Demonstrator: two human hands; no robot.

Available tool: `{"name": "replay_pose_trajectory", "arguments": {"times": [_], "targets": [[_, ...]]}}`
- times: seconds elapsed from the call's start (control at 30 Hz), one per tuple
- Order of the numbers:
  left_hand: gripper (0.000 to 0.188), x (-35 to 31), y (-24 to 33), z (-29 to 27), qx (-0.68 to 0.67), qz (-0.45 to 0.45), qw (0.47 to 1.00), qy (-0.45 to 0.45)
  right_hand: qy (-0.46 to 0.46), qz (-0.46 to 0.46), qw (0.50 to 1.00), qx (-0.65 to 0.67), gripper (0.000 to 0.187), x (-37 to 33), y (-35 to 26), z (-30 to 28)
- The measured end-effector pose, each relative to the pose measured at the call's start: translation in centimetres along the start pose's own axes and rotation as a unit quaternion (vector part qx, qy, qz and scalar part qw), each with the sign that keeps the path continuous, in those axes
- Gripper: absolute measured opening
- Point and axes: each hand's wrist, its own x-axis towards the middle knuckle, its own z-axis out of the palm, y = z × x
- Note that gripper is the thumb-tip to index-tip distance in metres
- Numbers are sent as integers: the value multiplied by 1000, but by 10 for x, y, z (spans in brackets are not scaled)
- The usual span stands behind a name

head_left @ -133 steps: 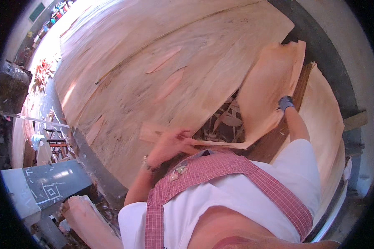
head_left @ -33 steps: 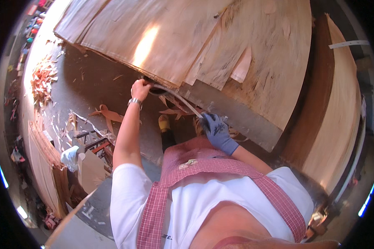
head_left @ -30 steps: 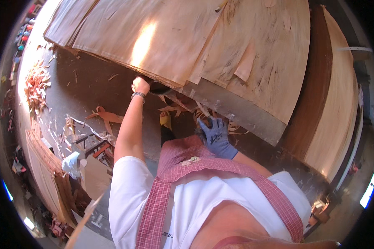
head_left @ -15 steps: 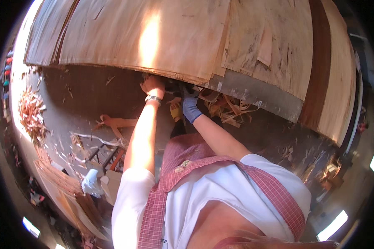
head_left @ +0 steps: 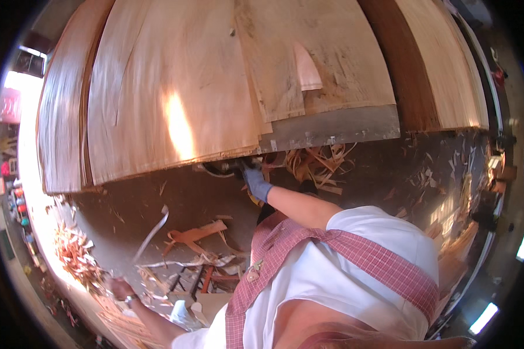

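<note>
Veneer sheets (head_left: 180,75) lie flat over the grey tabletop (head_left: 343,125), presumably for even support, leaving part of its near edge bare. Gloved right hand (head_left: 255,180) is at the tabletop's shadowed near edge, fingers obscured; left hand (head_left: 120,288), blurred, is well apart, near-left of the tabletop: spread and hold cannot be told for either.

The right hand (head_left: 255,179) wears a blue glove (head_left: 258,187), whose finger end seems almost black, although shadow makes this uncertain. The apron (head_left: 280,239) is pinkish red, checked with thin pale lines (a quite fine pattern), over a white shirt (head_left: 364,235). The wood sheets (head_left: 206,75) are light tan, with dark streaks toward the right; the far-right strip (head_left: 403,67) is deep brown.
</note>
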Motion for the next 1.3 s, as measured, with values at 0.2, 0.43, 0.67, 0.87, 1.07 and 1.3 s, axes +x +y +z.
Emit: {"name": "replay_pose_trajectory", "arguments": {"times": [0.2,0.43,0.67,0.87,1.07,1.3], "targets": [[18,-171,264,-35,-535,290,716,-342,-253,-80,959,103,33,-113,-123,-72],[16,-263,395,-164,-655,303,572,-391,-265,-90,954,104,27,-114,-133,-196],[32,-198,375,-190,-662,191,708,-156,-318,7,947,-52,26,-135,-92,-398],[32,-139,244,-218,-232,59,969,67,-122,-189,896,-382,39,-89,-82,-466],[23,-222,372,-312,-565,300,763,-95,107,-138,929,-326,52,56,-142,-430],[27,-280,550,-278,-672,245,467,-520,-20,102,966,236,23,24,-187,-442]]}}
